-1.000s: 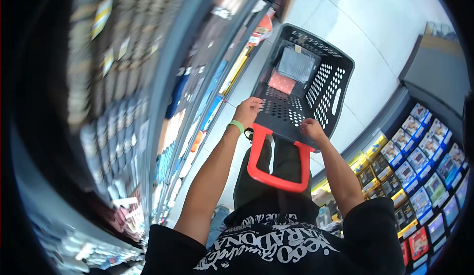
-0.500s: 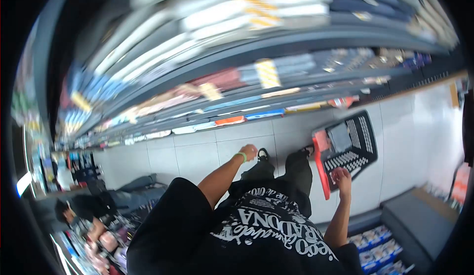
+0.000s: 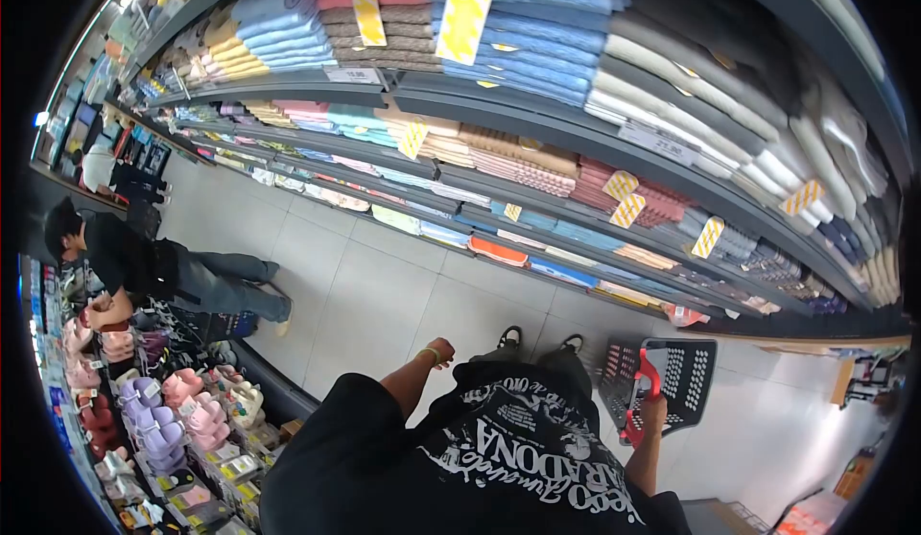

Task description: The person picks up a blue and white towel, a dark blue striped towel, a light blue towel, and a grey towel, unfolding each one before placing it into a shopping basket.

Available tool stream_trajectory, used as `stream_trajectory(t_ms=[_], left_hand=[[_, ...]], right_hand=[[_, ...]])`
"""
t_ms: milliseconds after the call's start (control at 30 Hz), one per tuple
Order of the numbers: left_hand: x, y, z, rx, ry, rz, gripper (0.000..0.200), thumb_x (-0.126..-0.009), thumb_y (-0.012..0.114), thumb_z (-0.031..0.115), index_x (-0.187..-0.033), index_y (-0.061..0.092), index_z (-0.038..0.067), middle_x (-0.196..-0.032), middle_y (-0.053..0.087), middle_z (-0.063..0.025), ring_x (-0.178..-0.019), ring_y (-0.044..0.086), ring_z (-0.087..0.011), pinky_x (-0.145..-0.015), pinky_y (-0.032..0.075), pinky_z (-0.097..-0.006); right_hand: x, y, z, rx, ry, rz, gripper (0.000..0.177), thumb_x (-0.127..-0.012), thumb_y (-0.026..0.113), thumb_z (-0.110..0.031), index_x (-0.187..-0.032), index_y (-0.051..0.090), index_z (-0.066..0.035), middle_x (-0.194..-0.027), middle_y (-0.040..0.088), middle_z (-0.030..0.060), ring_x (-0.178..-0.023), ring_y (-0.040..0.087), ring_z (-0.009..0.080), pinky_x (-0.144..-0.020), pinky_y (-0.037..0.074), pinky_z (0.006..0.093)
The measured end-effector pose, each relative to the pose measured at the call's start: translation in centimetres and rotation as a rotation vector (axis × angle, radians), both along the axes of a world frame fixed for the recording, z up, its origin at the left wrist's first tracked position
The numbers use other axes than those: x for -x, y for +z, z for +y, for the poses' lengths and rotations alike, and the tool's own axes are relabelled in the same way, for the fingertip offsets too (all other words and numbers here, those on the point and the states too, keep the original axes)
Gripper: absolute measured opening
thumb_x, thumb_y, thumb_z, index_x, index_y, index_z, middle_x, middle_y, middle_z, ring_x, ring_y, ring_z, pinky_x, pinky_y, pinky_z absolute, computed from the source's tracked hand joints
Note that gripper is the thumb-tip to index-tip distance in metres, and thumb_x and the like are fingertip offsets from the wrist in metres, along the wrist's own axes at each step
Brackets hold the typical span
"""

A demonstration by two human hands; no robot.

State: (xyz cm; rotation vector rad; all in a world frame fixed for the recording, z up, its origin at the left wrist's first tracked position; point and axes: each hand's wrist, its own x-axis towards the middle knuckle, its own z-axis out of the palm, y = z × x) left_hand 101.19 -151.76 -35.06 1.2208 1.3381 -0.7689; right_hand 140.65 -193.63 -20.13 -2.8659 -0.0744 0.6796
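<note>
My right hand (image 3: 655, 412) is closed around the red handle (image 3: 649, 370) of a black shopping basket. The basket (image 3: 693, 381) has slotted sides and is at my right, near my feet, with its handle raised. I cannot make out what lies inside it. My left hand (image 3: 439, 353) hangs over the floor in front of me, fingers loosely curled, with nothing visible in it. A light band circles that wrist. Both of my shoes show on the tiles just beyond my shirt.
Long shelves (image 3: 537, 103) of folded towels with yellow-striped tags run across the front. At the left, a person in black (image 3: 125, 257) stands by a rack of slippers (image 3: 153, 420). Another person (image 3: 101, 170) is farther back. Pale floor tiles (image 3: 374, 295) lie between.
My right hand has taken hold of the basket's handle, which was lying on the rim and now stands up. My view has turned, and more shelf and slippers show.
</note>
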Motion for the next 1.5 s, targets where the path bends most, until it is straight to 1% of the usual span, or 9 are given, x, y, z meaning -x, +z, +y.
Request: stream_trajectory(t_ms=[300, 367, 467, 833, 900, 933, 1133, 1233, 1500], left_hand=[[-3.2, 1.8, -1.4, 0.009, 0.079, -0.114, 0.027, -0.088, 0.057, 0.015, -0.112, 0.066, 0.009, -0.093, 0.072, -0.0090, -0.067, 0.069, -0.0204, -0.053, 0.056, -0.0336], [-4.5, 1.9, -1.2, 0.012, 0.063, -0.144, 0.028, -0.088, 0.055, 0.015, -0.113, 0.066, 0.008, -0.092, 0.073, -0.0102, -0.067, 0.069, -0.0203, -0.053, 0.056, -0.0335], [-5.9, 0.8, -0.5, -0.028, 0.041, -0.178, 0.027, -0.089, 0.054, 0.016, -0.112, 0.066, 0.007, -0.093, 0.073, -0.0120, -0.068, 0.070, -0.0204, -0.052, 0.056, -0.0337], [-12.0, 4.2, 3.4, -0.144, -0.049, -0.316, 0.026, -0.092, 0.053, 0.016, -0.114, 0.062, 0.005, -0.097, 0.071, -0.0141, -0.076, 0.070, -0.0221, -0.057, 0.056, -0.0334], [-12.4, 4.8, 3.7, -0.177, -0.087, -0.290, 0.026, -0.090, 0.055, 0.015, -0.113, 0.063, 0.005, -0.094, 0.071, -0.0134, -0.075, 0.070, -0.0213, -0.057, 0.057, -0.0330], [-13.0, 5.4, 4.1, -0.209, -0.134, -0.283, 0.026, -0.089, 0.056, 0.014, -0.112, 0.064, 0.004, -0.090, 0.071, -0.0128, -0.075, 0.069, -0.0205, -0.057, 0.057, -0.0327], [-14.1, 6.9, 5.5, -0.260, -0.292, -0.216, 0.024, -0.079, 0.063, 0.015, -0.101, 0.071, 0.007, -0.081, 0.072, -0.0083, -0.065, 0.067, -0.0179, -0.057, 0.055, -0.0319], [-13.6, 4.1, 7.4, -0.268, -0.281, -0.335, 0.025, -0.074, 0.067, 0.017, -0.095, 0.071, 0.004, -0.080, 0.070, -0.0112, -0.063, 0.068, -0.0168, -0.057, 0.056, -0.0295], [-12.3, 3.5, 15.5, -0.108, -0.114, -0.332, 0.026, -0.082, 0.063, 0.017, -0.107, 0.067, 0.010, -0.084, 0.071, -0.0083, -0.065, 0.068, -0.0173, -0.053, 0.054, -0.0314]], right_hand=[[0.7, -2.4, -0.2, -0.050, 0.223, 0.194, 0.022, -0.069, 0.065, -0.017, -0.083, 0.065, 0.000, -0.077, 0.067, 0.0241, -0.082, 0.069, 0.0394, -0.069, 0.053, 0.0475], [0.4, -6.1, -2.0, -0.160, 0.177, 0.321, 0.020, -0.072, 0.070, -0.016, -0.080, 0.066, 0.001, -0.067, 0.066, 0.0101, -0.064, 0.066, 0.0172, -0.058, 0.053, 0.0359], [0.9, 2.7, 3.5, -0.202, 0.209, 0.426, 0.018, -0.074, 0.070, -0.014, -0.082, 0.067, 0.001, -0.068, 0.066, 0.0087, -0.064, 0.065, 0.0162, -0.058, 0.054, 0.0332], [-1.7, 0.2, 6.4, -0.282, 0.210, 1.268, 0.025, -0.079, 0.077, -0.016, -0.095, 0.069, 0.002, -0.086, 0.068, 0.0089, -0.077, 0.068, 0.0182, -0.064, 0.061, 0.0319], [-2.8, -4.8, 5.2, -0.511, 0.731, 1.328, 0.024, -0.079, 0.076, -0.014, -0.096, 0.068, 0.002, -0.089, 0.069, 0.0116, -0.083, 0.070, 0.0213, -0.069, 0.061, 0.0338], [-3.7, -6.8, 5.5, -0.725, 1.626, 0.910, 0.024, -0.081, 0.073, -0.016, -0.097, 0.068, 0.001, -0.094, 0.070, 0.0122, -0.089, 0.070, 0.0228, -0.078, 0.060, 0.0347], [-2.3, -9.8, 5.8, -0.630, 0.626, 1.743, 0.027, -0.078, 0.075, -0.016, -0.098, 0.067, 0.001, -0.102, 0.070, 0.0118, -0.092, 0.069, 0.0238, -0.083, 0.057, 0.0354], [-0.8, -9.0, 7.2, -0.157, 0.953, 1.182, 0.024, -0.079, 0.074, -0.016, -0.096, 0.068, 0.001, -0.098, 0.071, 0.0127, -0.088, 0.070, 0.0244, -0.076, 0.059, 0.0391], [1.9, -5.5, 12.6, -0.170, 0.534, 1.341, 0.021, -0.075, 0.078, -0.010, -0.091, 0.069, 0.000, -0.083, 0.071, 0.0113, -0.070, 0.070, 0.0200, -0.061, 0.060, 0.0326]])
